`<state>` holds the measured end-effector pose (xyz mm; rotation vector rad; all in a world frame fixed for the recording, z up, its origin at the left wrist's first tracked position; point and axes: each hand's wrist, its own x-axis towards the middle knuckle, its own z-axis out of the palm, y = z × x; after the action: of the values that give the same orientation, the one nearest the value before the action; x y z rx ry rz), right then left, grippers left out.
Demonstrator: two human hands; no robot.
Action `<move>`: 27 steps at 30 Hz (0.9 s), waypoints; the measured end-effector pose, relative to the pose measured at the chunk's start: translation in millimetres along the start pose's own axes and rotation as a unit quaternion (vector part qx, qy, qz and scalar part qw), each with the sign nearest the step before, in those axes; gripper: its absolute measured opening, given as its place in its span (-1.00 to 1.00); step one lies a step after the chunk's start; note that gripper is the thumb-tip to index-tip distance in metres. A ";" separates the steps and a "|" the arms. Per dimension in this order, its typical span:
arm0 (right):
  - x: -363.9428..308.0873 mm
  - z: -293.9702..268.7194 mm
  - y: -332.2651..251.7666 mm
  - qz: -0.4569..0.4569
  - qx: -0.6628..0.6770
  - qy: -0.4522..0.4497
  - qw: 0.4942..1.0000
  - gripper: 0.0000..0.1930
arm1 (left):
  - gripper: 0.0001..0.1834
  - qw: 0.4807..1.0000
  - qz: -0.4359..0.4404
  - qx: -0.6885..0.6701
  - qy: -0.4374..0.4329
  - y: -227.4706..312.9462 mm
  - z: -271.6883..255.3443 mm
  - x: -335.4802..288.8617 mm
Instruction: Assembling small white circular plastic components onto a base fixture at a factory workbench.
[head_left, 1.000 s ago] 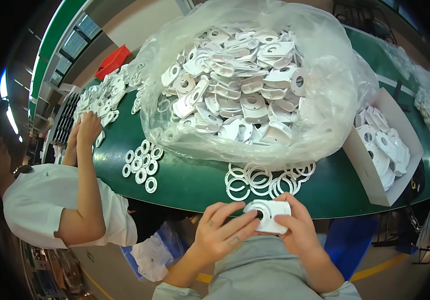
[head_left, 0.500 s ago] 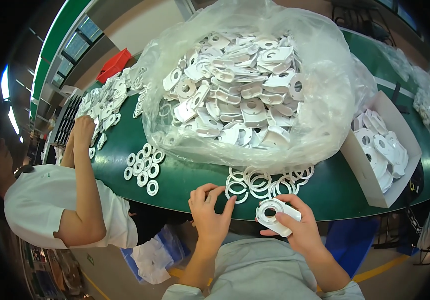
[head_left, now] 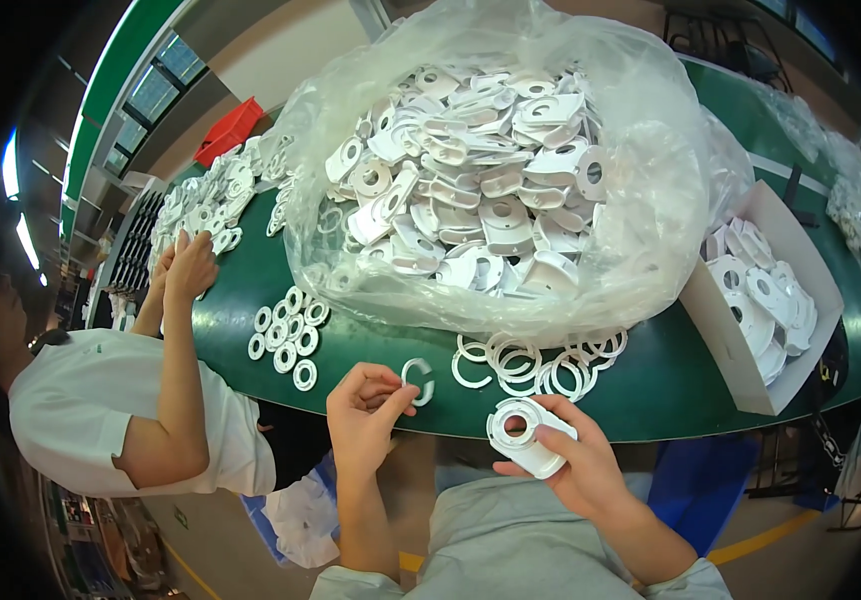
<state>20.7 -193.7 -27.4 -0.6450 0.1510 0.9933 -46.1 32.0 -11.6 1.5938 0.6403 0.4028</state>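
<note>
My left hand [head_left: 366, 408] pinches a thin white open ring [head_left: 426, 380] by its edge, just above the table's near edge. To its right, my right hand [head_left: 582, 465] grips a white plastic housing [head_left: 542, 452] with a round hole at its left end; thumb on top, fingers beneath. Several loose thin white rings [head_left: 516, 362] lie on the green table beyond my hands. Left of them sits a group of thicker white rings [head_left: 285, 332].
A large clear plastic bag [head_left: 650, 230] piled with white housings [head_left: 480, 170] fills the table's middle. At the right stands an open cardboard box [head_left: 740, 350] of similar parts. A co-worker [head_left: 150, 420] handles white parts at the left, near a red bin [head_left: 230, 130].
My left hand has picked up a thin ring and drawn it left, off the loose rings. The right hand has moved slightly left and down with the housing. The co-worker's hands have shifted.
</note>
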 end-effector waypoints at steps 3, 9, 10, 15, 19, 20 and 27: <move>2.5 -0.6 2.5 -0.016 0.008 -0.004 1.000 -0.67 | -0.85 0.997 0.047 -0.045 -0.028 -6.6 5.2 -6.0; 5.4 2.0 -2.5 -0.014 -0.014 -0.009 1.000 -0.67 | -0.82 0.979 0.133 0.139 -0.072 3.1 29.6 -23.0; 6.8 1.8 -2.5 -0.013 -0.019 -0.016 1.000 -0.67 | -0.82 0.979 0.133 0.140 -0.072 0.9 32.3 -23.9; 9.3 2.2 -2.7 -0.019 -0.024 -0.025 0.999 -0.68 | -0.77 0.897 0.355 0.259 -0.037 -4.1 43.2 -30.9; 10.6 -2.3 0.8 -0.020 -0.024 -0.024 0.999 -0.66 | -0.72 0.839 0.447 0.307 -0.048 -5.1 52.6 -37.1; 11.0 -3.5 2.0 -0.024 -0.037 -0.011 0.999 -0.65 | -0.69 0.833 0.458 0.306 -0.048 -9.1 54.1 -38.0; 11.3 -7.3 5.4 -0.030 -0.040 -0.020 0.999 -0.59 | -0.61 0.809 0.495 0.308 -0.085 -13.6 57.4 -38.1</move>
<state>23.7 -187.6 -40.1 -0.6992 0.0572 0.9582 -43.6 -36.2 -28.2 2.5038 -0.3238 0.8543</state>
